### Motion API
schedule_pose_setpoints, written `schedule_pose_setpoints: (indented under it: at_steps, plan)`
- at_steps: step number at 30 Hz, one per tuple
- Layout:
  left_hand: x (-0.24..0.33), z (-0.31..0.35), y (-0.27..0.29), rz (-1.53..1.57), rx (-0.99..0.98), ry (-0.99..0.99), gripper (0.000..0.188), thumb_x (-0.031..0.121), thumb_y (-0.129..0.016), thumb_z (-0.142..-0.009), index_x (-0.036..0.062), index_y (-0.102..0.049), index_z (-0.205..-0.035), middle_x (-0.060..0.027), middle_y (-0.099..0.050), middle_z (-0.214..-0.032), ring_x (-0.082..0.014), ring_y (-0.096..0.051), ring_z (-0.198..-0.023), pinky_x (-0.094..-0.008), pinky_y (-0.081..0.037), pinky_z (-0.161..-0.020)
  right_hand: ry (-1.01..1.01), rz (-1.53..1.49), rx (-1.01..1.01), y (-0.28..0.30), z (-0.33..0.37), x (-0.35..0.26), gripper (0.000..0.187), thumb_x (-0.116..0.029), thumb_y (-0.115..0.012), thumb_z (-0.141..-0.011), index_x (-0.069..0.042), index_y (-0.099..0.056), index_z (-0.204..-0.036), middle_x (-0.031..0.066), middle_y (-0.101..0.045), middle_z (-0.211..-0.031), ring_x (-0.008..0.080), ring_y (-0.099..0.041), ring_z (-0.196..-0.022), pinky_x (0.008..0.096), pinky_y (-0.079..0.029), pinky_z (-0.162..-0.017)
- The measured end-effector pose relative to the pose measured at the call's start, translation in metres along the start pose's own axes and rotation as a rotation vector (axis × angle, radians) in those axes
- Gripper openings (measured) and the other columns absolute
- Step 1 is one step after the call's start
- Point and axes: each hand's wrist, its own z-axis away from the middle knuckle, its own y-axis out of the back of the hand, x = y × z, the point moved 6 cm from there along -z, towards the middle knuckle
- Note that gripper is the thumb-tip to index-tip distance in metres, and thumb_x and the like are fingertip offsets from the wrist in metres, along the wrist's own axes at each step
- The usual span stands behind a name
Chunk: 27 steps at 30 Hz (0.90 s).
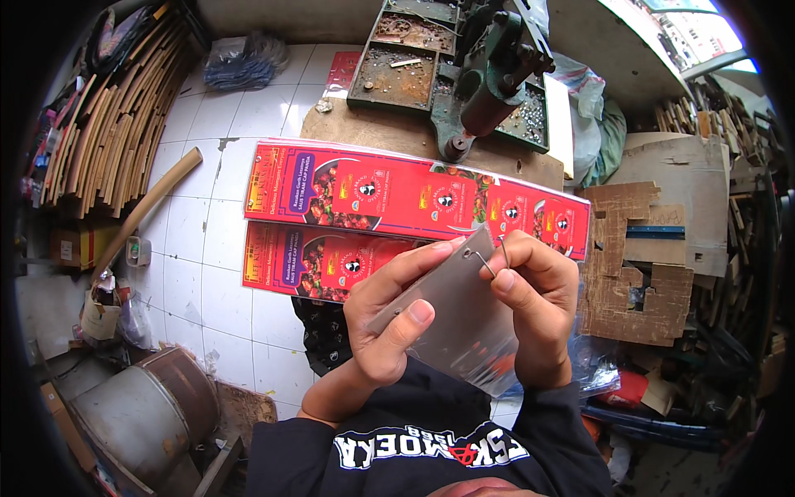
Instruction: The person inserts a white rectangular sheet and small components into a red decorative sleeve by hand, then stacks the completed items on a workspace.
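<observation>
My left hand [385,319] is closed on the left edge of a clear-grey plastic sheet [455,319], thumb on top and fingers behind. Small metal eyelets sit along the sheet's upper edge. Between the thumb and fingers of my right hand [540,311] is a thin bent metal wire [481,263], its end at the eyelet near the sheet's top corner. Whether it passes fully through I cannot tell. Beyond my hands lie two long red printed panels [414,189], one behind the other; the nearer panel [286,259] is partly hidden by my left hand.
A green hand press [489,108] stands on the wooden table [331,126] beside metal trays [401,76] of small parts. Cut cardboard [609,248] lies at the right. Stacked cardboard sheets [124,124], a curved tube [153,203] and a metal drum [132,406] are at left.
</observation>
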Motion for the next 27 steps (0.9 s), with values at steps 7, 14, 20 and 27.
schedule_pose_setpoints:
  at_steps: [7,14,20,27]
  plan:
    - [-0.0001,0.0010,0.0013,-0.012,0.009,-0.010,0.050,0.016,-0.056,-0.094,-0.0123,-0.053,-0.135,-0.0258,-0.060,-0.135,-0.0286,-0.062,-0.122,-0.0364,-0.046,-0.104,-0.012,-0.043,-0.022,-0.0009,-0.0002,0.0003,0.016,-0.012,-0.067,-0.091,0.004,-0.070,-0.091,0.0056,-0.065,-0.082,0.0095,-0.056,-0.075,0.0244,-0.042,-0.068]
    - [0.0004,0.0014,0.0004,-0.015,0.013,-0.014,0.050,0.016,-0.056,-0.094,-0.0124,-0.054,-0.134,-0.0268,-0.060,-0.135,-0.0301,-0.061,-0.123,-0.0370,-0.046,-0.105,0.001,-0.050,0.007,-0.0004,0.0023,0.0032,0.015,-0.011,-0.067,-0.092,0.004,-0.070,-0.092,0.0067,-0.066,-0.085,0.0096,-0.057,-0.076,0.0236,-0.042,-0.068]
    - [0.0002,0.0017,0.0007,-0.018,0.017,-0.013,0.050,0.017,-0.056,-0.093,-0.0120,-0.054,-0.134,-0.0263,-0.060,-0.134,-0.0297,-0.061,-0.122,-0.0370,-0.046,-0.105,0.056,-0.009,0.000,-0.0027,0.0011,-0.0011,0.014,-0.009,-0.067,-0.092,0.004,-0.069,-0.093,0.0068,-0.066,-0.084,0.0103,-0.057,-0.075,0.0236,-0.042,-0.068]
    - [0.0008,0.0006,0.0013,-0.008,0.007,-0.014,0.050,0.017,-0.056,-0.093,-0.0117,-0.054,-0.134,-0.0251,-0.060,-0.134,-0.0282,-0.061,-0.122,-0.0362,-0.046,-0.104,0.003,-0.088,-0.024,-0.0036,0.0005,0.0014,0.014,-0.010,-0.067,-0.093,0.004,-0.069,-0.094,0.0040,-0.064,-0.085,0.0080,-0.056,-0.077,0.0229,-0.041,-0.068]
